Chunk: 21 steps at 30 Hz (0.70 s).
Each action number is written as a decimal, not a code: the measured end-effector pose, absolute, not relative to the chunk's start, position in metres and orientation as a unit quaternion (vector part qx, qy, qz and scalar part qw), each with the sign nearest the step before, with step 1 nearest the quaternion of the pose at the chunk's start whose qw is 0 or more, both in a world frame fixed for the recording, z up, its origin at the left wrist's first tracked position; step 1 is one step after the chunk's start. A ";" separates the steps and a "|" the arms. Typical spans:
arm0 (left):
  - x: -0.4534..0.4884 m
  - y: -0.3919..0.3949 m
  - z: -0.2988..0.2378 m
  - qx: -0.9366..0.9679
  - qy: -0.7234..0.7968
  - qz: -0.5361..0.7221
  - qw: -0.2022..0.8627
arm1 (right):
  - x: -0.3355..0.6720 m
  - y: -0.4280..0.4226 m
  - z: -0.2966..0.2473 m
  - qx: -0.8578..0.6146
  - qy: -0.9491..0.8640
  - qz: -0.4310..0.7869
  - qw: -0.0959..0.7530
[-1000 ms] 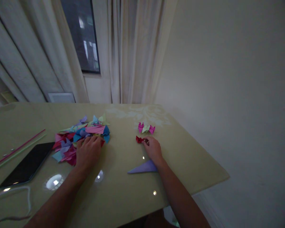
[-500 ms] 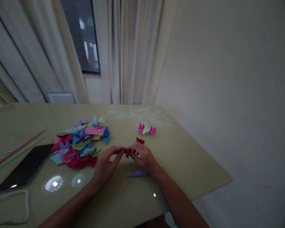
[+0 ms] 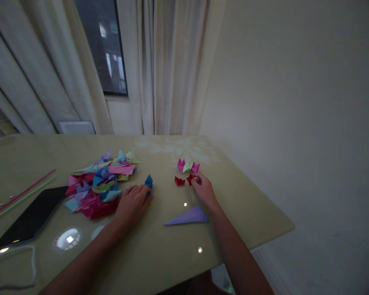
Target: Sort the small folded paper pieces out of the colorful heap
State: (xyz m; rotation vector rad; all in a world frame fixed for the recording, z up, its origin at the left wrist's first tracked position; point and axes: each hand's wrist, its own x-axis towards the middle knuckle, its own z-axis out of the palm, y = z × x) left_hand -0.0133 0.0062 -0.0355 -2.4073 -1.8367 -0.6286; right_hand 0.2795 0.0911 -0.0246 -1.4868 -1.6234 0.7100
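My left hand (image 3: pixel 133 205) is closed beside the pile, its fingertips on a blue folded paper piece (image 3: pixel 149 181) at the table surface. Further right, my right hand (image 3: pixel 204 191) pinches a small red folded paper piece (image 3: pixel 190 179) between thumb and fingers. Another red folded paper piece (image 3: pixel 180 181) lies just left of it. Behind these two sits a short row of pink (image 3: pixel 181 165) and pale green (image 3: pixel 187 167) folded pieces. A flat purple paper cone (image 3: pixel 189 216) rests between my forearms.
A heap of colourful folded papers (image 3: pixel 92 200) covers the table's left middle. Left of it lie a black phone (image 3: pixel 30 215), a pink stick (image 3: pixel 27 190), a green stick (image 3: pixel 21 199) and a white cable (image 3: pixel 33 266). The table edge (image 3: pixel 261 244) slants along the right.
My hands have moved apart. The right carried the red piece forward and right, beside the other red one. My left hand moved left and took hold of a blue piece from the pile's edge.
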 end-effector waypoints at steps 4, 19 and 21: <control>-0.013 0.007 -0.033 -0.766 -0.595 -0.245 -0.011 | 0.282 0.092 -0.028 -0.611 -0.637 0.266 0.388; -0.018 0.014 -0.035 -0.732 -0.584 -0.344 0.068 | 0.282 0.089 -0.028 -0.583 -0.672 0.142 0.433; -0.012 0.010 -0.034 -0.737 -0.555 -0.383 0.032 | 0.278 0.083 -0.023 -0.501 -0.709 0.161 0.469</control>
